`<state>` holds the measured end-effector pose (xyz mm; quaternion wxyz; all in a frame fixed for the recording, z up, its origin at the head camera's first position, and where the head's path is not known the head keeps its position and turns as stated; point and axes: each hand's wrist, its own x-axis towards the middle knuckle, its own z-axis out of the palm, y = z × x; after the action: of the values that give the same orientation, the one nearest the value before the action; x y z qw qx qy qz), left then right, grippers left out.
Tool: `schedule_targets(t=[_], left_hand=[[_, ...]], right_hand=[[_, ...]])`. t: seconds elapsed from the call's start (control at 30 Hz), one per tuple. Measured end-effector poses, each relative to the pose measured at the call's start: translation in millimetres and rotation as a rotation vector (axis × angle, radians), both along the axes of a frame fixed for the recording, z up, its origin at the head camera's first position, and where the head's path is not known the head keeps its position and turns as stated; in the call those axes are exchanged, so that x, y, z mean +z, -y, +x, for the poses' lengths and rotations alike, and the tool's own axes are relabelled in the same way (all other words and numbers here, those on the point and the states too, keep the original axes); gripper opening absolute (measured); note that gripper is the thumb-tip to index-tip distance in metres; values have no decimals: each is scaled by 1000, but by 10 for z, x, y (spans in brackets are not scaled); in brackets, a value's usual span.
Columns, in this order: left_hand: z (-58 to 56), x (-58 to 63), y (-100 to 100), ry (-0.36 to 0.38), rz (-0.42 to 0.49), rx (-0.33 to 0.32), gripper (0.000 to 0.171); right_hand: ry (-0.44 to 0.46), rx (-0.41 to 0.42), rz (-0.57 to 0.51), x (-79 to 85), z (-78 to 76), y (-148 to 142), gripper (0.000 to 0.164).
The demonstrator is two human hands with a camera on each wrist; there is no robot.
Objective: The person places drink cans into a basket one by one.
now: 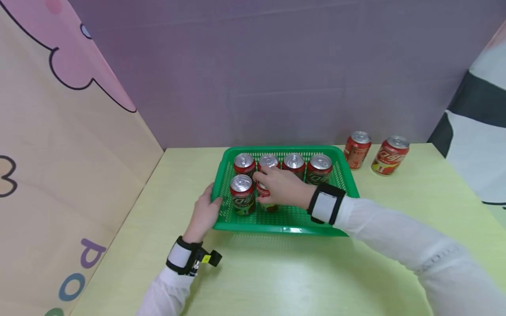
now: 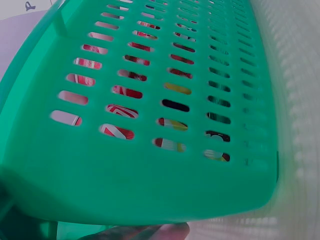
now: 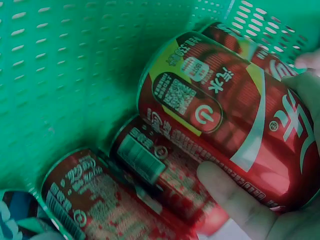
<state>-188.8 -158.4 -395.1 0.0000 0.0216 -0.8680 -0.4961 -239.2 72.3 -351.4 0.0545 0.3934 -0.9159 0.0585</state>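
Observation:
My left hand (image 1: 204,213) grips the left rim of a green plastic basket (image 1: 284,229), thumb on the inner side. In the left wrist view, fingertips (image 2: 172,231) show below the slotted basket wall (image 2: 125,185). My right hand (image 1: 285,188) holds a red soda can (image 1: 269,207) from above, inside the basket. In the right wrist view this soda can (image 3: 215,110) is large and close, with a finger along its side. Left of it stands another upright can (image 1: 242,195). Behind these, several upright cans, such as the rightmost can (image 1: 319,169), form a back row.
Two more red cans stand upright on the table right of the basket, one can (image 1: 357,150) near its corner and another can (image 1: 390,156) farther right. A grey-purple backdrop (image 1: 257,74) closes off the table's (image 1: 276,272) back edge; a printed panel (image 1: 59,145) borders the left.

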Motion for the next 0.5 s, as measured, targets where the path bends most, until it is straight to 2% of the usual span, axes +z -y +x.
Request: schedule_targets(t=[0.13, 0.27, 0.5], left_hand=[[2, -2, -3, -2, -1, 2, 54], [-2, -7, -4, 0, -3, 2, 55], [9, 2, 2, 4, -13, -1, 55]], right_hand=[[-17, 16, 26, -80, -34, 39, 49], [-8, -1, 60, -132, -41, 23, 52], [26, -31, 37, -175, -41, -29, 53]])
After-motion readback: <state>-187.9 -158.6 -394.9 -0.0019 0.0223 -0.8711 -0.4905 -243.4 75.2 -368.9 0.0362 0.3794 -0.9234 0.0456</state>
